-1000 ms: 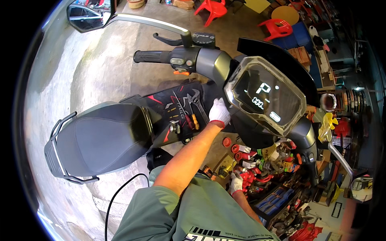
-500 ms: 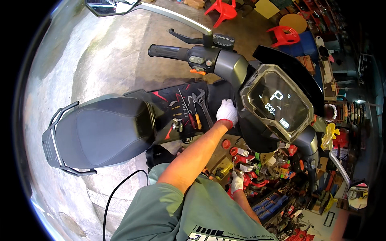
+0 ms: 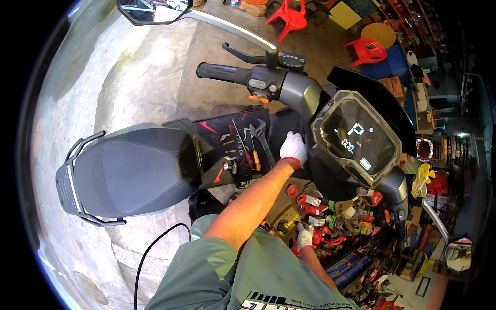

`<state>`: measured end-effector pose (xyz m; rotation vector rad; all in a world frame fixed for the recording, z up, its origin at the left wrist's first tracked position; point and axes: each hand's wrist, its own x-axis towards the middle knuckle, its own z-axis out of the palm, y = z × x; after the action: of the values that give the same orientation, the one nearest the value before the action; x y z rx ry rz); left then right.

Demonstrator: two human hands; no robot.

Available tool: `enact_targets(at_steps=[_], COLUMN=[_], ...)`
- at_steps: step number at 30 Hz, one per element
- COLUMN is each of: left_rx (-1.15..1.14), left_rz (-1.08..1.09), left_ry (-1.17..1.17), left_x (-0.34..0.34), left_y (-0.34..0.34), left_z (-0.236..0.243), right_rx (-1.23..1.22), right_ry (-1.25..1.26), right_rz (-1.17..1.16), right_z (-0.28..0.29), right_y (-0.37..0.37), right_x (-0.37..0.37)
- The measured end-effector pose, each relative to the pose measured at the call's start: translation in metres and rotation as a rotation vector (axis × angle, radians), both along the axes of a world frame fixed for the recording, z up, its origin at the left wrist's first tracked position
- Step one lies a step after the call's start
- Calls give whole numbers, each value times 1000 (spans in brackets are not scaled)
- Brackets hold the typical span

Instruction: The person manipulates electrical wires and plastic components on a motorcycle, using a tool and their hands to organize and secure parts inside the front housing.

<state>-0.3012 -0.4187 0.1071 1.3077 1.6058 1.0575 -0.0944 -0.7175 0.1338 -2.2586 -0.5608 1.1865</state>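
Dash (image 3: pixel 357 138) lit; wrench (image 3: pixel 262 136) on footboard (image 3: pixel 216 135). Left hand (image 3: pixel 294 148) at front panel (image 3: pixel 285 122); right hand (image 3: pixel 305 236) lower. Cannot tell either grip's state, nor remaining work.

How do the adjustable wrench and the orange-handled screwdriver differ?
The adjustable wrench looks like bare grey metal; the orange-handled screwdriver has a bright handle. The wrench's thickest end points away from the person, the screwdriver's toward them. The wrench looks bulkier than the screwdriver. Both lie on the scooter's footboard.
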Motion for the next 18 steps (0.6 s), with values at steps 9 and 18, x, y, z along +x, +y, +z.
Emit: enact_targets(at_steps=[9, 18], left_rx=[29, 12], left_rz=[8, -178], left_ry=[71, 314], left_x=[-3, -13], left_y=[-8, -6], left_z=[10, 21], right_rx=[-61, 4], right_ry=[21, 27], right_rz=[-13, -50], right_z=[8, 3], right_y=[4, -4], right_x=[-18, 8])
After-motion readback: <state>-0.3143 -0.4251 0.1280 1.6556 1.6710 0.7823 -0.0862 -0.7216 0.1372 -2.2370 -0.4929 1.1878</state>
